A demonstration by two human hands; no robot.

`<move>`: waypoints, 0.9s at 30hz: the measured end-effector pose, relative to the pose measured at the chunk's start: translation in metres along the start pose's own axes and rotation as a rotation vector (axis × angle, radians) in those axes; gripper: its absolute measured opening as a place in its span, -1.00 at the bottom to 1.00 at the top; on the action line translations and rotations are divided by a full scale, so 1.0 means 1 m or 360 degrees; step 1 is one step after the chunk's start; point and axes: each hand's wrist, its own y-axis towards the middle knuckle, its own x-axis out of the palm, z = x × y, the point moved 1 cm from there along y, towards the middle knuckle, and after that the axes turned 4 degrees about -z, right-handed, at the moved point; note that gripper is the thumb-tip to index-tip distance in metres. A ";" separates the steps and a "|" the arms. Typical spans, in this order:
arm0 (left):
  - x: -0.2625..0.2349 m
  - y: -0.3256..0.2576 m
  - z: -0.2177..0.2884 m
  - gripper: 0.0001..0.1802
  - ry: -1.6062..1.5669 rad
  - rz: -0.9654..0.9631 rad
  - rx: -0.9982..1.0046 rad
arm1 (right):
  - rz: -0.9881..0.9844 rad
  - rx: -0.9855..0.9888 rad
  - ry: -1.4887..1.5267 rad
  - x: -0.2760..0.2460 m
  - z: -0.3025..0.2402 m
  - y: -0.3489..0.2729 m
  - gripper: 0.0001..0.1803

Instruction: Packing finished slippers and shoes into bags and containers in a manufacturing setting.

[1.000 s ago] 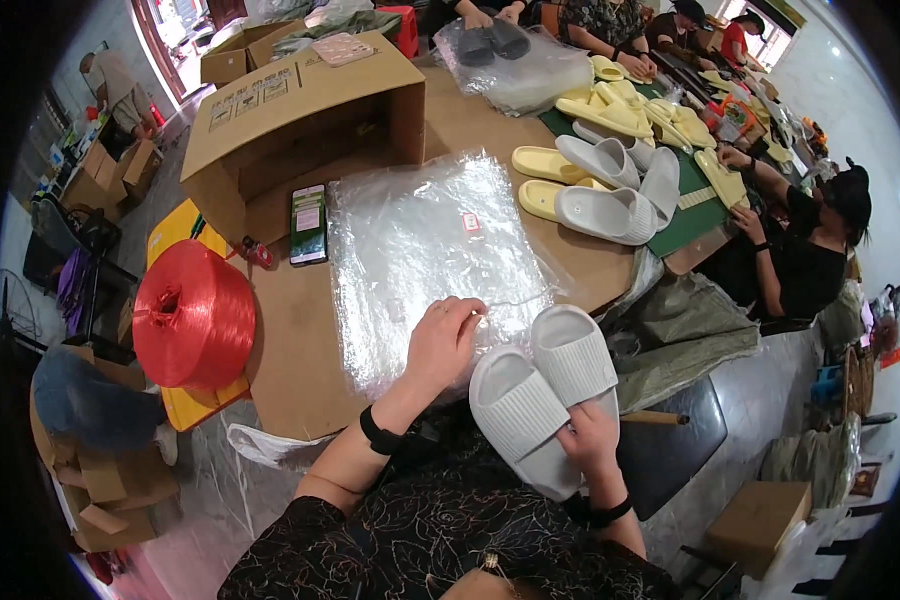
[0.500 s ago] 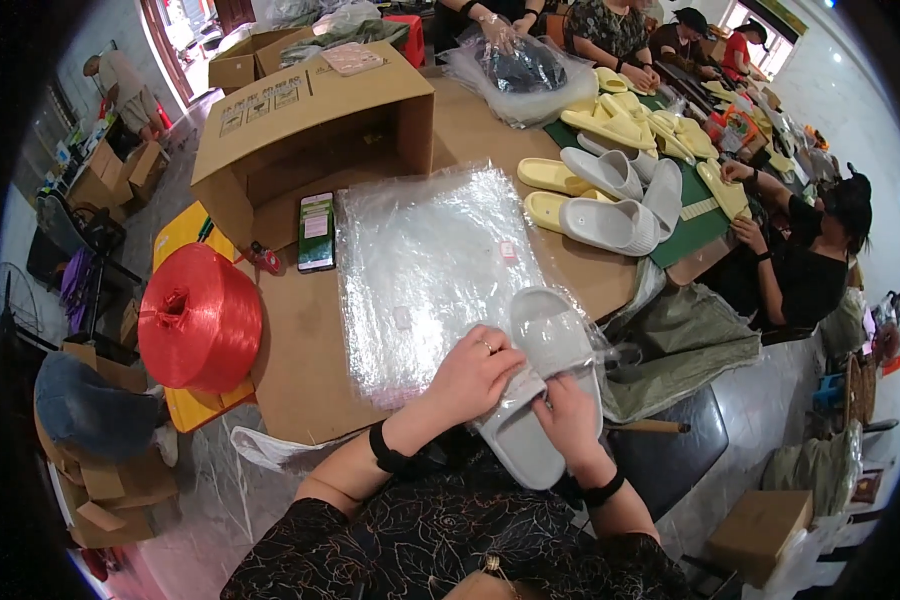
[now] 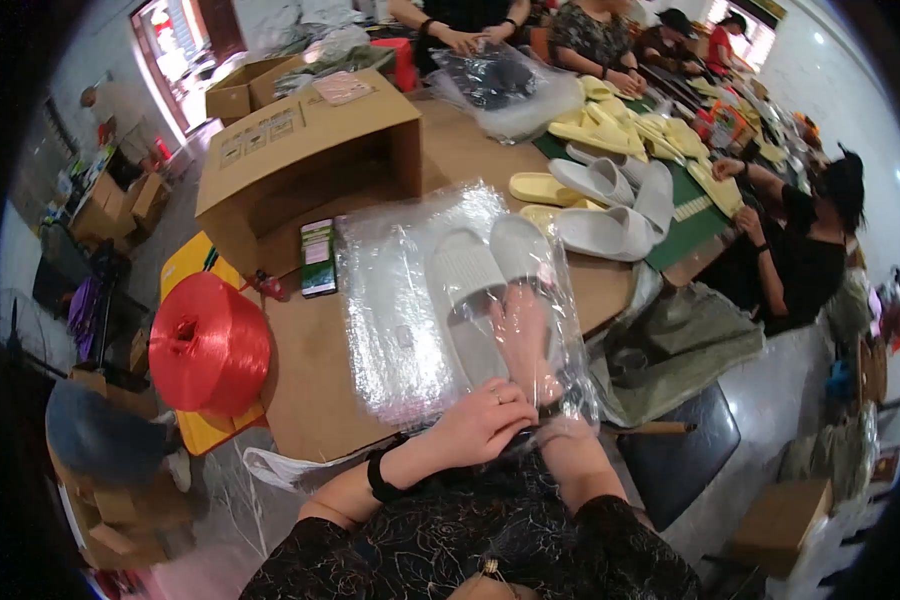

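A pair of light grey slippers (image 3: 466,265) lies side by side inside a clear plastic bag (image 3: 562,345), toes pointing away from me, on a pile of clear bags (image 3: 380,340). My right hand (image 3: 523,335) is inside this bag up to past the wrist. Its fingers reach into the strap opening of the right-hand slipper and hold it; film glare partly blurs them. At the bag's near edge, beside my right wrist, my left hand (image 3: 485,420) is closed with the film pinched in its fingers.
A carton (image 3: 300,135), phone (image 3: 318,258) and red twine roll (image 3: 208,342) are at the left. Loose grey slippers (image 3: 600,232) and yellow slippers (image 3: 600,130) lie at the far right. Green-grey sacking (image 3: 670,355) hangs by the table edge. Co-workers sit beyond.
The grey slippers have moved forward and left, from near my body onto the bag pile, and now lie inside the bag. My right hand went in with them; my left moved nearer me.
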 end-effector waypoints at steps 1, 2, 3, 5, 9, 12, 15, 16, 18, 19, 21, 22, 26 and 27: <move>0.001 0.001 0.003 -0.86 0.0000 -0.0034 0.0005 | 0.0005 0.0022 -0.0014 0.016 0.013 0.009 -0.69; -0.003 0.003 0.002 -0.82 0.0103 -0.0147 -0.0118 | 0.0092 -0.0304 -0.0263 0.038 0.032 0.014 -0.59; -0.011 -0.006 -0.003 -0.76 0.0120 -0.0074 -0.0178 | 0.0174 -0.0186 0.0017 0.027 0.003 0.009 -0.49; -0.028 -0.008 -0.004 -0.68 0.0014 0.0130 -0.0373 | 0.0066 -0.0264 0.0133 0.013 -0.009 -0.016 -0.38; -0.050 -0.024 -0.041 -0.61 0.0439 0.0398 -0.0565 | -0.0219 -0.0711 0.0445 -0.036 0.006 -0.094 -0.40; -0.054 -0.050 -0.072 -0.59 0.0660 0.0469 -0.0702 | -0.1449 -0.0327 0.1338 -0.100 -0.003 -0.118 -0.62; -0.043 -0.068 -0.098 -0.56 0.0699 0.0505 -0.0839 | -0.1383 -0.0116 0.1922 -0.158 -0.007 -0.117 -0.82; -0.038 -0.070 -0.108 -0.54 0.0739 0.0430 -0.0854 | -0.0998 -0.0189 0.1899 -0.165 -0.004 -0.112 -0.90; -0.032 -0.067 -0.110 -0.48 0.0823 0.0269 -0.0829 | -0.0291 0.0183 0.1530 -0.168 -0.002 -0.100 -0.91; -0.029 -0.068 -0.110 -0.48 0.0838 0.0282 -0.0837 | -0.0062 0.0275 0.1281 -0.157 0.004 -0.087 -0.89; -0.023 -0.075 -0.112 -0.46 0.0946 0.0319 -0.0809 | -0.0032 0.0197 0.1044 -0.132 0.013 -0.062 -0.86; -0.023 -0.074 -0.110 -0.46 0.0917 0.0312 -0.0849 | 0.0093 0.0034 0.0547 -0.118 0.012 -0.050 -0.66; -0.022 -0.077 -0.109 -0.44 0.0944 0.0329 -0.0844 | -0.0105 0.0113 -0.0073 -0.044 0.011 -0.034 -0.06; -0.022 -0.077 -0.109 -0.44 0.0954 0.0333 -0.0848 | -0.0106 0.0105 -0.0065 -0.027 0.013 -0.034 -0.06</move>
